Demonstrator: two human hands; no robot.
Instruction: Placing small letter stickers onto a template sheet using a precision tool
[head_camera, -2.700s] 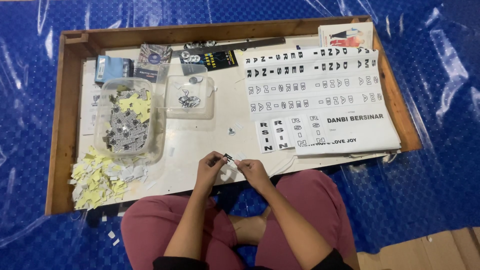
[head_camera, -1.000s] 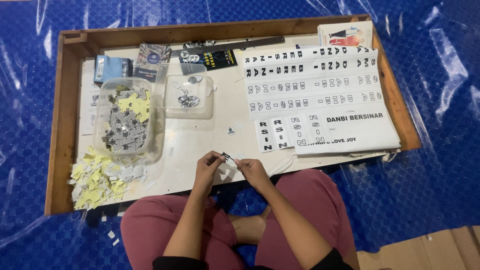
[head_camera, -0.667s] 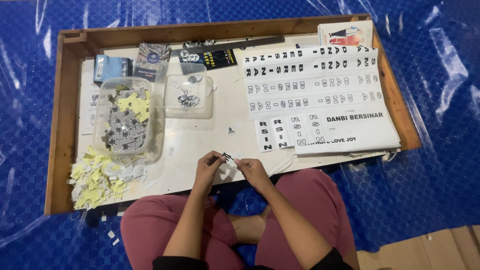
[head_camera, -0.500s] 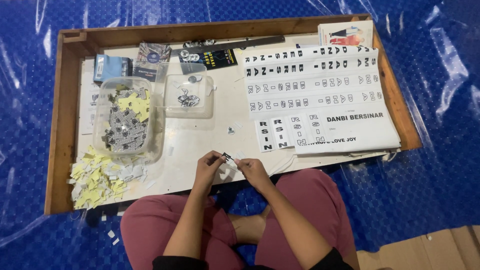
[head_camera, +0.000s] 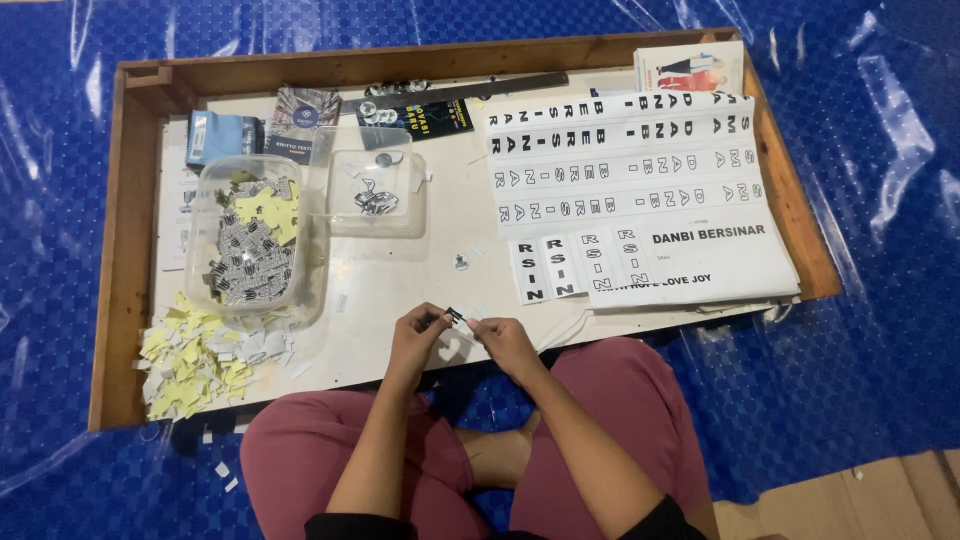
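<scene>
Both forearms come up from the lap and angle inward, so the hands meet over the near edge of the bench. Left hand (head_camera: 418, 335) and right hand (head_camera: 503, 340) sit close together, fingers curled, thumb and fingertips pinched toward each other, wrists bent slightly.

Tray frame (head_camera: 130, 250): brown wood, matt. Counter (head_camera: 440, 230): pale, smooth. Tubs (head_camera: 250, 240), beyond the grip: clear glossy plastic. Lettered sheets (head_camera: 640, 190), beyond and right: white matt paper. Scraps (head_camera: 195, 350), left: yellow and white paper. Floor sheet (head_camera: 870, 300): blue glossy plastic.
</scene>
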